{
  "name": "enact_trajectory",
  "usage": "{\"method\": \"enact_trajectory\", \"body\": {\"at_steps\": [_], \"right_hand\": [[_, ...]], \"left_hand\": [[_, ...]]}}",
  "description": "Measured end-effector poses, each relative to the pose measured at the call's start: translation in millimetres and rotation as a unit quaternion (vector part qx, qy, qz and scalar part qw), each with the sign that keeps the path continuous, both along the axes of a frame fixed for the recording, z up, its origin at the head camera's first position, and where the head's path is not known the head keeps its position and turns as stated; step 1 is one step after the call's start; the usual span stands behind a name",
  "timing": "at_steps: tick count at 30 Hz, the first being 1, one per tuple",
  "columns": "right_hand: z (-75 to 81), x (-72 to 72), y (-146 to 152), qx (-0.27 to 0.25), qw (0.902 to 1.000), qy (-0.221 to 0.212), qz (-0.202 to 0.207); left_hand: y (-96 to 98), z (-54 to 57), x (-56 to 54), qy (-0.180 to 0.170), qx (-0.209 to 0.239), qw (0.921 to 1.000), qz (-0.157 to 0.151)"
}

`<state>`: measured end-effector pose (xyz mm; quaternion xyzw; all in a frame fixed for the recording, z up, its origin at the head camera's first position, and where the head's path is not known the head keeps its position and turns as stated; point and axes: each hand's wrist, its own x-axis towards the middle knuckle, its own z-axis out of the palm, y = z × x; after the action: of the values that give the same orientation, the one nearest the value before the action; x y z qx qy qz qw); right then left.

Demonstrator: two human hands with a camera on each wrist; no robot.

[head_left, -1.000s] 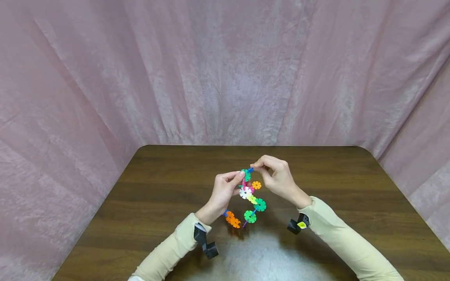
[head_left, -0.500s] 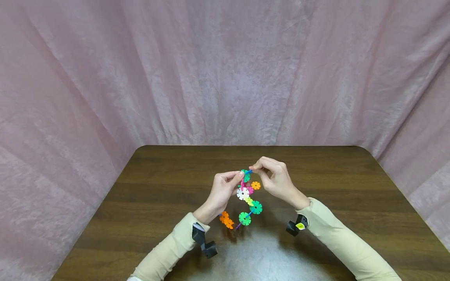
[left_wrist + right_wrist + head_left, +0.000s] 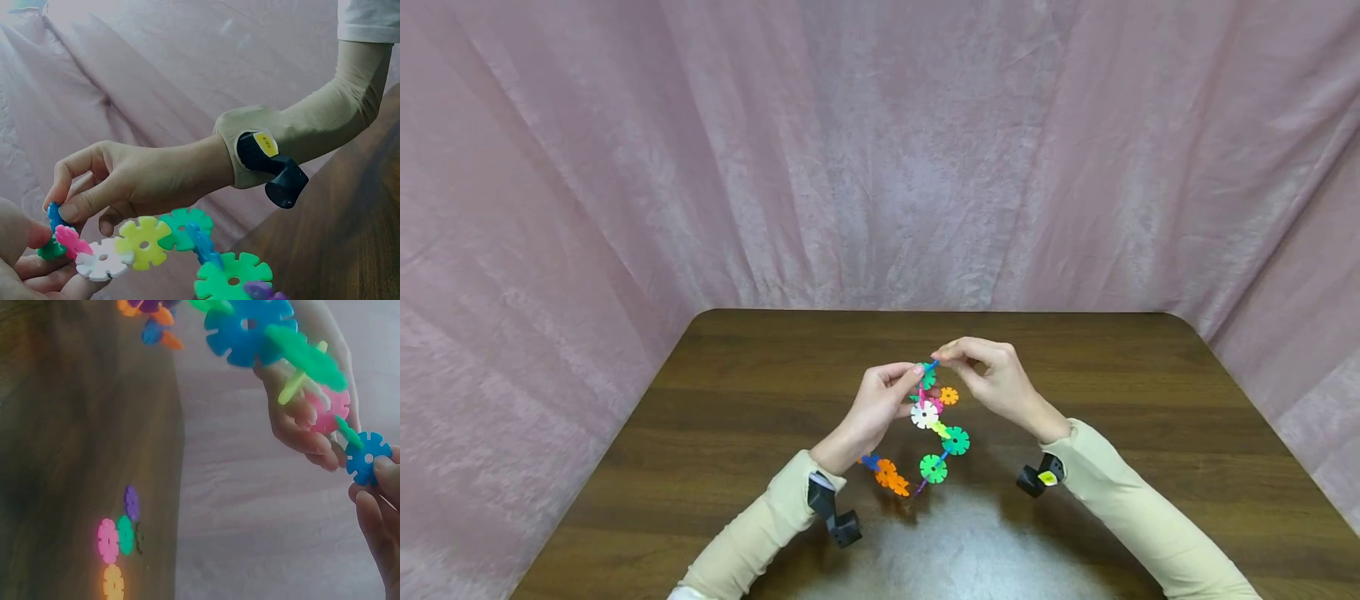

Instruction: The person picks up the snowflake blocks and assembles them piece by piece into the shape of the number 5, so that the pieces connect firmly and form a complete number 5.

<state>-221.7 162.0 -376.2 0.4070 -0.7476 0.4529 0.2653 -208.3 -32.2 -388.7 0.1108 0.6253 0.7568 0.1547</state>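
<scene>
My left hand (image 3: pixel 867 408) pinches a green notched snowflake disc (image 3: pixel 929 379) at the upper end of a linked chain. Its thumb lies against the disc. With thumb and fingertips my right hand (image 3: pixel 992 379) pinches a blue snowflake disc (image 3: pixel 358 460), whose edge meets that green disc. Below the left fingers the chain runs on through a pink disc (image 3: pixel 69 240), a white disc (image 3: pixel 94 267), a yellow disc (image 3: pixel 134 237) and a further green disc (image 3: pixel 212 281). Its lower part curves left to orange discs (image 3: pixel 887 473) and a blue one partly behind the left wrist.
Several loose discs lie on the brown wooden table (image 3: pixel 737 392) beyond the chain, among them an orange disc (image 3: pixel 113 584), a pink disc (image 3: pixel 107 540) and a purple disc (image 3: pixel 131 503). A pink curtain (image 3: pixel 865 167) hangs behind the table.
The hanging chain has swung left and then back right. Both hands keep their hold nearly in place, and the blue disc has tilted slightly at the green one.
</scene>
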Motion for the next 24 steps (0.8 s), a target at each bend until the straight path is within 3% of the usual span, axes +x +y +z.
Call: {"method": "enact_trajectory", "body": {"at_steps": [11,16,24], "right_hand": [[-3.8,3.3,-0.5,0.008,0.9999,-0.013,0.008],[-5.7,1.8,-0.8,0.006,0.9999,-0.015,0.004],[-11.6,-0.4,1.6,0.012,0.9979,-0.056,-0.031]], "left_hand": [[-1.6,2.2,2.0,0.017,-0.016,0.9993,-0.029],[-3.8,1.7,1.4,0.023,-0.014,0.9994,-0.021],[-6.5,2.9,-0.1,0.021,0.009,0.9997,-0.003]]}}
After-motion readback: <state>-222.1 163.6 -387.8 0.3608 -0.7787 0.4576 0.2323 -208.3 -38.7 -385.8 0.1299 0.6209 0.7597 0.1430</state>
